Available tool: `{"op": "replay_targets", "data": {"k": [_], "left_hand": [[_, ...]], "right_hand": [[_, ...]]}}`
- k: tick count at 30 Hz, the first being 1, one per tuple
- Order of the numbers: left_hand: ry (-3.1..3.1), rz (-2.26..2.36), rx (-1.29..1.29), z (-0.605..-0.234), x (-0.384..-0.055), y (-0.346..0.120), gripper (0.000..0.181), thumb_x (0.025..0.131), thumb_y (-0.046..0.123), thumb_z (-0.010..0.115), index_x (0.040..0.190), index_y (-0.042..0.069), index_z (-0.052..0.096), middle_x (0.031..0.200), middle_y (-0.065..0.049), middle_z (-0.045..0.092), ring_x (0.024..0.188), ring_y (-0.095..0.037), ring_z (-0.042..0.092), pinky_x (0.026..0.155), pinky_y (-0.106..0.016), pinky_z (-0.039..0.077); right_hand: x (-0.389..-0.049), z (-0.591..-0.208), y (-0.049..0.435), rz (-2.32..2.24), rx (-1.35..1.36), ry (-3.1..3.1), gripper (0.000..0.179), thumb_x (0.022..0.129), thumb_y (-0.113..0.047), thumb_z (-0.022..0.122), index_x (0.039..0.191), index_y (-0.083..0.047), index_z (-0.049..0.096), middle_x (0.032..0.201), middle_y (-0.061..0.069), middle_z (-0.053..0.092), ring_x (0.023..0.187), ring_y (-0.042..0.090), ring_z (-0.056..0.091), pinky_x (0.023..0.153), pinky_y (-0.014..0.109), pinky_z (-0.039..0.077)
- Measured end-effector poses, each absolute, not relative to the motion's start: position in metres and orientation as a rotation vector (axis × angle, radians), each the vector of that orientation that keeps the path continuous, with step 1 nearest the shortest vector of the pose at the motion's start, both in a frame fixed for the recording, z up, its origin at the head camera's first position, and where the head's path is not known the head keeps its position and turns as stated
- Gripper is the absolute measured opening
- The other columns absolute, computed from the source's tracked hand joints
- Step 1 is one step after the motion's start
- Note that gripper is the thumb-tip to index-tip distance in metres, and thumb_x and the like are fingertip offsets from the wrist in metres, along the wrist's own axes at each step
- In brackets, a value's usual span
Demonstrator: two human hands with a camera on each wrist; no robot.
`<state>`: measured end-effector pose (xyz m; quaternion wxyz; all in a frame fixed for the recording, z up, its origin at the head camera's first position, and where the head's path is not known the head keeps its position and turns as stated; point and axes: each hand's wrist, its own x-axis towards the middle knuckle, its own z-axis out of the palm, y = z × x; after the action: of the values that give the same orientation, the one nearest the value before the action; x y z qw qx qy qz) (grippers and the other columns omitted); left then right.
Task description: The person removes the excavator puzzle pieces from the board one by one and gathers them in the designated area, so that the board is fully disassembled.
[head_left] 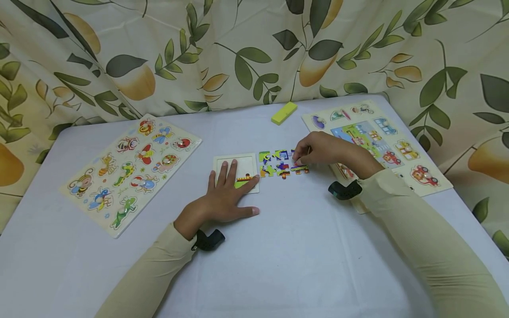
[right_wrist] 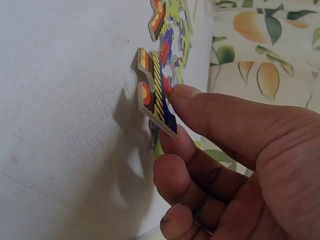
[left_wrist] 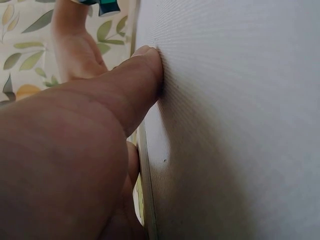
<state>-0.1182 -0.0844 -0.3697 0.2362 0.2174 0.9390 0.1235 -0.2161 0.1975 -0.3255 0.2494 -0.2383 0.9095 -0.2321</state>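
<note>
The left hand (head_left: 226, 201) lies flat, fingers spread, over the tray (head_left: 215, 165)'s lower left corner; the right hand (head_left: 318, 148) pinches a striped piece (right_wrist: 158, 82), tilted off the table (head_left: 294, 256), beyond the tray's right edge. That grip looks slight, so the piece could twist free or catch the neighbouring pieces (head_left: 268, 171); uneven left-hand pressure could skid the tray.

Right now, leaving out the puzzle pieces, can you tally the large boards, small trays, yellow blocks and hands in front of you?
Large boards: 2 (insect board, vehicle board)
Small tray: 1
Yellow block: 1
Hands: 2 (left hand, right hand)
Total: 6
</note>
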Motion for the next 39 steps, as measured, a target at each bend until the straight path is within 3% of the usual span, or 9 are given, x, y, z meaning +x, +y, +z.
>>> {"op": "replay_targets", "data": {"k": [17, 29, 39], "left_hand": [[2.561, 0.340, 0.605, -0.367, -0.117, -0.082, 0.082, 0.089, 0.066, 0.052, 0.156, 0.037, 0.016, 0.157, -0.017, -0.025, 0.139, -0.036, -0.031, 0.107, -0.060, -0.016], [2.579, 0.313, 0.587, -0.366, -0.115, -0.081, 0.081, 0.089, 0.065, 0.054, 0.156, 0.037, 0.016, 0.159, -0.016, -0.021, 0.141, -0.037, -0.027, 0.107, -0.061, -0.014], [2.634, 0.297, 0.601, -0.366, -0.111, -0.090, 0.080, 0.089, 0.063, 0.056, 0.155, 0.039, 0.018, 0.158, -0.017, -0.022, 0.140, -0.037, -0.028, 0.107, -0.063, -0.011]], "right_hand": [[-0.217, -0.327, 0.206, -0.679, -0.610, 2.500, 0.016, 0.092, -0.006, 0.065, 0.107, -0.006, 0.070, 0.090, 0.005, 0.062, 0.082, 0.022, 0.053, 0.068, 0.034, 0.045], [-0.218, -0.324, 0.196, -0.726, -0.660, 2.514, 0.013, 0.094, -0.010, 0.063, 0.104, -0.007, 0.071, 0.088, 0.006, 0.062, 0.078, 0.021, 0.054, 0.063, 0.033, 0.046], [-0.219, -0.326, 0.183, -0.753, -0.738, 2.516, 0.013, 0.094, -0.009, 0.064, 0.104, -0.006, 0.071, 0.089, 0.005, 0.064, 0.083, 0.022, 0.054, 0.073, 0.035, 0.045]]}}
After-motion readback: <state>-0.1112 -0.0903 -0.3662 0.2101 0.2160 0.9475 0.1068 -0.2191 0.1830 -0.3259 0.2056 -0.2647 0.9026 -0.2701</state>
